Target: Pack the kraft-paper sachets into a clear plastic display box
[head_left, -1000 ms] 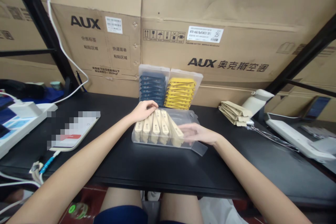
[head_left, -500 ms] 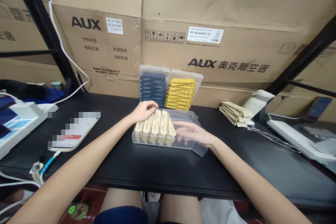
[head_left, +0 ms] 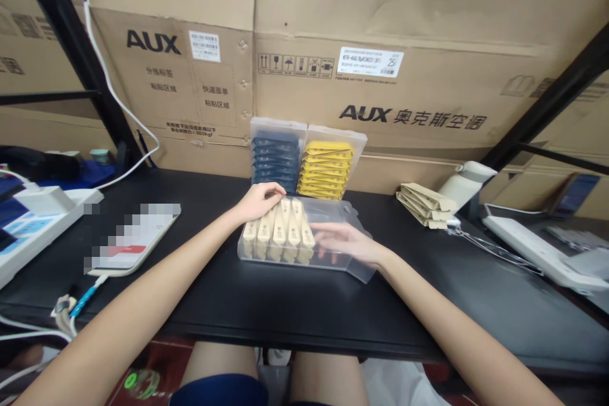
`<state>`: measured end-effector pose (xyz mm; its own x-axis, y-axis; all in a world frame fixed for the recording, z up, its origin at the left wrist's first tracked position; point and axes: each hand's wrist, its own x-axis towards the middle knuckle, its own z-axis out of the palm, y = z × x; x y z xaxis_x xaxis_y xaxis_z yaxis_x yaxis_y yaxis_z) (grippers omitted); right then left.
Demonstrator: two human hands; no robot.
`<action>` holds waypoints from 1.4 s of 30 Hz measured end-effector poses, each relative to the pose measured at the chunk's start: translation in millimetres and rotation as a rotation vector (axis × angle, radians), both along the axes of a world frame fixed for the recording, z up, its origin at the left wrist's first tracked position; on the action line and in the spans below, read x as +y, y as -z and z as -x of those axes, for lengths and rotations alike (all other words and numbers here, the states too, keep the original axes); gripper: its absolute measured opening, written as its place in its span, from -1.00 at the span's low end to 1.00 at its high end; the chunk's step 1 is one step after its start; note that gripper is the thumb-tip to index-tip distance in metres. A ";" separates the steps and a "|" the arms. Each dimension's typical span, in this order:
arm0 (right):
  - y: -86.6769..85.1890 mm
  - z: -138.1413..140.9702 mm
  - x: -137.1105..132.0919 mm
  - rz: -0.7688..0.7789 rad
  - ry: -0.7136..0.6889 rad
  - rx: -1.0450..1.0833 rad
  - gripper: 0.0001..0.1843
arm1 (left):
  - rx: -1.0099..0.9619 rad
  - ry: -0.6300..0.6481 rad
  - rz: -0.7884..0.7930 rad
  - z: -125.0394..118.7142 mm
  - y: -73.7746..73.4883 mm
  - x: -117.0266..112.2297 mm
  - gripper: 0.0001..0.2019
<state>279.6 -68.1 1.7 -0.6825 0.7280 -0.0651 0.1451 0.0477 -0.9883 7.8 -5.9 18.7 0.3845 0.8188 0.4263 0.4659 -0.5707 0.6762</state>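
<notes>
Clear box point(head_left: 333, 212) on bench point(head_left: 238, 292), approx. half filled: beige packets point(head_left: 278, 231) under left hand point(head_left: 259, 200) fingers, curled on them. Right hand point(head_left: 345, 242) fingers spread inside empty half; more packets point(head_left: 425, 203) wait right.

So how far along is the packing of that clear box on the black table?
Done: two boxes, navy and yellow, stand filled against the cardboard. In hand: the clear box holds about five beige packets at its left end; the left hand steadies them while the right hand sits in the box's empty part. Left: that empty part, and the loose beige stack further right.
</notes>
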 end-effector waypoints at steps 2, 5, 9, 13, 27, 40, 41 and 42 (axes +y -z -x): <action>1.3 -0.1 0.9 0.000 0.000 -0.002 -0.35 | -0.006 0.001 0.005 0.1 0.6 0.4 -0.80; 2.1 -0.4 1.3 0.003 0.002 0.000 -0.35 | -0.010 0.000 0.015 0.3 1.1 0.8 -0.80; 1.4 -0.4 0.8 0.004 0.007 -0.005 -0.33 | -0.003 -0.001 0.006 0.6 1.3 1.2 -0.80; 1.8 -0.7 1.0 0.006 0.006 -0.005 -0.34 | -0.001 0.003 0.003 0.6 1.6 1.9 -0.80; 2.6 -1.6 1.1 -0.008 0.023 -0.042 -0.37 | -0.005 0.001 0.003 0.2 1.4 1.3 -0.80; 2.6 -0.6 0.9 -0.004 0.049 -0.047 -0.40 | -0.012 0.003 0.012 0.5 1.3 1.3 -0.80; 2.4 -0.5 0.7 -0.004 0.050 -0.047 -0.40 | -0.011 0.002 0.010 0.5 1.4 1.4 -0.80; 2.1 -0.4 0.6 -0.004 0.051 -0.046 -0.40 | -0.010 0.002 0.008 0.5 1.4 1.5 -0.80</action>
